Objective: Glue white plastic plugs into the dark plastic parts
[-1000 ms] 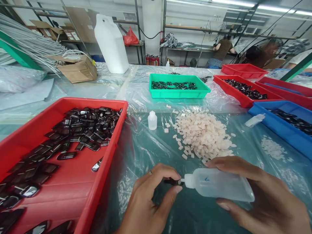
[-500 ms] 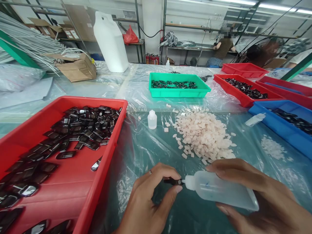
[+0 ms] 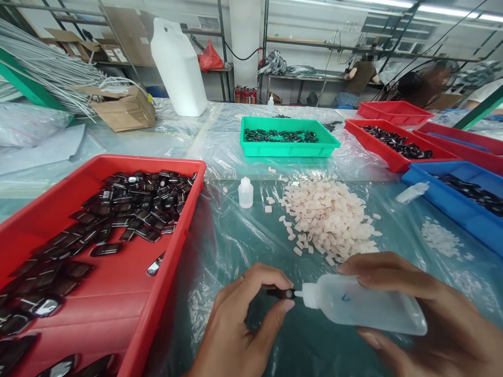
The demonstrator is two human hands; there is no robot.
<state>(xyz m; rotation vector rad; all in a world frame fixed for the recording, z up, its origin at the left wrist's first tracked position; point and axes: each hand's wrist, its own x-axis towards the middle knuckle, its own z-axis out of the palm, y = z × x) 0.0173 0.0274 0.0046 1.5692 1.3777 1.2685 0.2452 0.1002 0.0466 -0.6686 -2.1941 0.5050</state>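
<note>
Between the thumb and forefinger of my left hand [image 3: 244,319] is a small glossy black piece [image 3: 281,293], partly hidden by the fingers. My right hand [image 3: 428,309] grips a translucent squeeze bottle [image 3: 363,303] lying on its side, its narrow nozzle pointing left at the black piece. The nozzle tip is at the piece's right end; I cannot tell whether it touches. Beyond my hands lies a heap of small cream-white pieces [image 3: 330,214]. A small upright dropper bottle [image 3: 245,193] stands left of that heap.
At left, a red tray [image 3: 118,314] holds many black pieces. Farther back are a green tray [image 3: 291,151], another red tray [image 3: 387,152] and, at right, a blue tray [image 3: 463,207] with a small bottle [image 3: 412,192] against it. A white jug [image 3: 178,73] stands at the back left.
The squeeze bottle and my right hand have shifted slightly right, drawing the nozzle back a little from the black piece. My left hand has hardly moved.
</note>
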